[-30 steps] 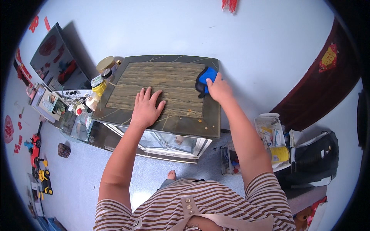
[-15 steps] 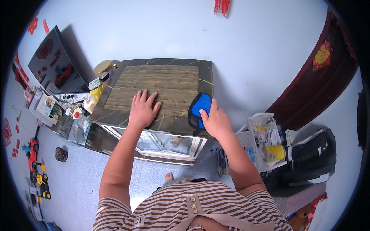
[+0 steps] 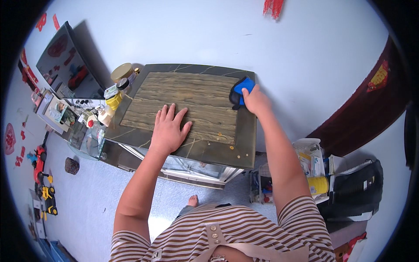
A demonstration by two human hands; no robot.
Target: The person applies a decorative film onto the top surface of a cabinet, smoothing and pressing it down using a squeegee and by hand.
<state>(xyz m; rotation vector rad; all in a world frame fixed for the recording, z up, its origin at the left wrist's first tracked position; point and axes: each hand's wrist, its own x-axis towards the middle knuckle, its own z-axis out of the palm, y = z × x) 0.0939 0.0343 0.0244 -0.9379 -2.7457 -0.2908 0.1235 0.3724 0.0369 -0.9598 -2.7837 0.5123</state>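
Wood-grain, dark-bordered tabletop (image 3: 192, 102) against a pale wall (image 3: 183, 35). Left hand (image 3: 169, 129) flat, fingers spread; right hand (image 3: 255, 101) fingers pressed on blue-and-black cleaning cloth (image 3: 241, 89).

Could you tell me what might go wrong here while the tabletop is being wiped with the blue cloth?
1. The right hand presses the blue cloth near the tabletop's far right edge; a wide stroke could slip off it.
2. Bottles and jars crowd just off the left edge; a sweep that way might knock them over.
3. The left hand lies flat on the top, above what looks like glass; hard leaning could strain it.
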